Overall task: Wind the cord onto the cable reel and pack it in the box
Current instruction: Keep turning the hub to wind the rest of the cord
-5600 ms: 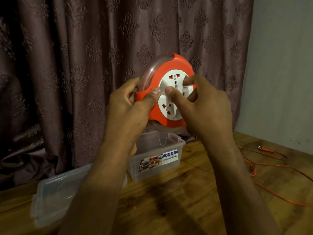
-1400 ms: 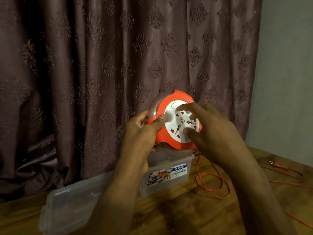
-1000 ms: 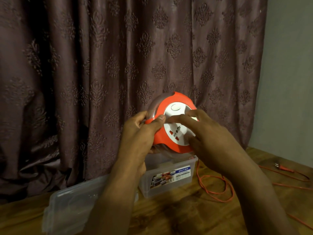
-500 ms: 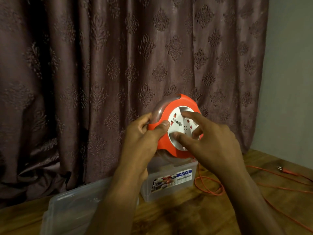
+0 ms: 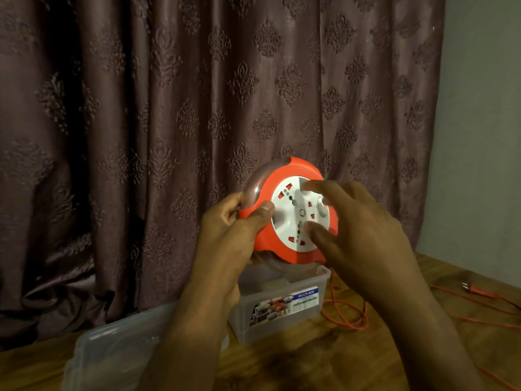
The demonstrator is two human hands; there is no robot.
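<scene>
Cable reel (image 5: 284, 213) held upright in air above open box (image 5: 277, 304), in front of curtain (image 5: 141, 122). Left hand (image 5: 234, 232) grips orange rim, thumb over front edge. Right hand (image 5: 358, 230) on white socket face, fingers (image 5: 315, 187) spread, thumb low; face has rotated since half a second ago, socket pattern shifted. Cord (image 5: 346, 314) loop on tabletop (image 5: 310, 359) smaller than a second ago, plug (image 5: 470, 289) still far right. Judgement: winding underway, much cord left out; packing not yet due. Lid (image 5: 112, 354) lies left of box.

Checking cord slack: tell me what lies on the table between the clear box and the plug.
In the head view, loose orange cord loops on the wooden table between the box and the plug.
</scene>
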